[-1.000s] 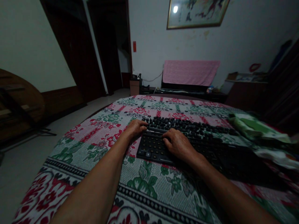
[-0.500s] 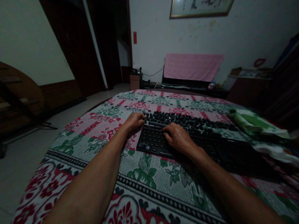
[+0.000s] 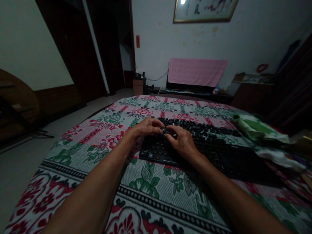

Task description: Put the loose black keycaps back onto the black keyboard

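The left hand (image 3: 148, 127) pinches a small key (image 3: 163, 130) over the keyboard (image 3: 157, 149), seemingly steadying it near the right hand (image 3: 182, 141), whose grip cannot be told. Loose keys (image 3: 203, 130) lie just beyond, presumably for easy reach.

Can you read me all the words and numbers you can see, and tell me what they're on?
None can be read for sure.
Key at the near left corner of the keyboard: a pale mark, too small to read.
Loose keys: too small and dark to read.
Picture: dark marks, too small to tell if they're writing.
Red strip on the wall: too small.
Green pack: too blurred.
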`<state>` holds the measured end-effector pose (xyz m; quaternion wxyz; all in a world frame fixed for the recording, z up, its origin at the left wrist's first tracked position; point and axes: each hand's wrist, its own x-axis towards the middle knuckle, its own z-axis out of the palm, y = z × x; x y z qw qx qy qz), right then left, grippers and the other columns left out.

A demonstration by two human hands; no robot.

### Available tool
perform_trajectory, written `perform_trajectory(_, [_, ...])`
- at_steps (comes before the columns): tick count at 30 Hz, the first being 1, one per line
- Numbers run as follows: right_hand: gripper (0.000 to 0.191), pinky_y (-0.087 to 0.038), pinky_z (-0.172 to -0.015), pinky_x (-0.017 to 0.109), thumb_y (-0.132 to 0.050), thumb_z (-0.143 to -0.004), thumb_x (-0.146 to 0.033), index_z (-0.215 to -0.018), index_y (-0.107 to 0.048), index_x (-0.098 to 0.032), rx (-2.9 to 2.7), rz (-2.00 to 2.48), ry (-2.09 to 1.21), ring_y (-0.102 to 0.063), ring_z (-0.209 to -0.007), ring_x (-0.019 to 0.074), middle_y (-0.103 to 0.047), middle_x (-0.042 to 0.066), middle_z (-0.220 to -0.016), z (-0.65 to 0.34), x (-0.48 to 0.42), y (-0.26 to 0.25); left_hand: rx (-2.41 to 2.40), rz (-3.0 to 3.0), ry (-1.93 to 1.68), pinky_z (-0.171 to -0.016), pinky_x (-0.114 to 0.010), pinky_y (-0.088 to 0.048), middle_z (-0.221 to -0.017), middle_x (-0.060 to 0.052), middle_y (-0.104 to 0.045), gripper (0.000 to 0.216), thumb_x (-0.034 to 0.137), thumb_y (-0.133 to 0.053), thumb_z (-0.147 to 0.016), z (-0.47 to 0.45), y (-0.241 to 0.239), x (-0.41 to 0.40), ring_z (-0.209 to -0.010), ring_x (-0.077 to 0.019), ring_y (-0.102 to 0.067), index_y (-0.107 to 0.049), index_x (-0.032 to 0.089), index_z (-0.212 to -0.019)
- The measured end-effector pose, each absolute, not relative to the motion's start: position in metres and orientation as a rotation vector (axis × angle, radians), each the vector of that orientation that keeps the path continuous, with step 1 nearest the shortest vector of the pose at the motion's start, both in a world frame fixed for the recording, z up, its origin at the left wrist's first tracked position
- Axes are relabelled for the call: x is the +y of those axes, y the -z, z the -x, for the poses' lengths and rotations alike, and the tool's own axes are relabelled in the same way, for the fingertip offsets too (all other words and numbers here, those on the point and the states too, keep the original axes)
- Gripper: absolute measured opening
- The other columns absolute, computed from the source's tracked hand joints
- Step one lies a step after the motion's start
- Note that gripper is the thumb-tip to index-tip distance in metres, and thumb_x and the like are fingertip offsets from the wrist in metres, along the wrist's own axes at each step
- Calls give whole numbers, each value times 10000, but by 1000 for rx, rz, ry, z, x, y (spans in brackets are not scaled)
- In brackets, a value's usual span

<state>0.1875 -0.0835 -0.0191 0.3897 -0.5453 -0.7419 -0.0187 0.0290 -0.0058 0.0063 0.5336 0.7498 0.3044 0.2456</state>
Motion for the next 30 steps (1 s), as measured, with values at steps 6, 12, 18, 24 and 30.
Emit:
perform_trajectory(6, [203, -407, -692, 243, -465, -725, -243, -869, -599, -194, -1866, 1419, -57, -561, -736, 128, -628, 21, -831, -189, -84, 21, 707, -1800, -518, -479, -170, -380, -680, -14, -597, 272, 187, -610, -591, -31, -3, -7, -548, -75, -540, -572, 113, -851])
perform_trajectory(12, [200, -411, -652, 231, -477, -709, -247, -850, -610, -198, -1890, 1472, -73, -567, -707, 127, -636, 16, -794, -188, -84, 22, 703, -1776, -479, -482, -185, -386, -619, 0, -587, 251, 168, -603, -593, -31, 0, -7, -530, -87, -552, -571, 116, -836])
perform_trajectory(18, [194, -396, -575, 210, -498, -681, -268, -813, -621, -196, -1860, 1543, -137, -566, -623, 116, -639, 7, -708, -187, -86, 20, 683, -1805, -413, -481, -192, -377, -623, -3, -585, 252, 200, -601, -604, -28, -2, -7, -531, -86, -539, -582, 130, -845])
perform_trajectory(24, [162, -359, -479, 194, -516, -634, -261, -724, -614, -169, -2087, 1557, -483, -522, -521, 96, -612, -7, -610, -181, -99, 1, 796, -1863, -554, -424, -179, -335, -543, 30, -513, 218, 222, -571, -629, -21, -6, -6, -441, -51, -445, -595, 138, -828])
perform_trajectory(30, [145, -304, -408, 173, -527, -602, -259, -667, -607, -158, -2232, 1563, -776, -463, -470, 76, -565, -22, -553, -175, -109, -2, 833, -1896, -563, -419, -176, -327, -524, 30, -493, 214, 230, -556, -628, -21, -2, -4, -443, -54, -430, -602, 126, -809])
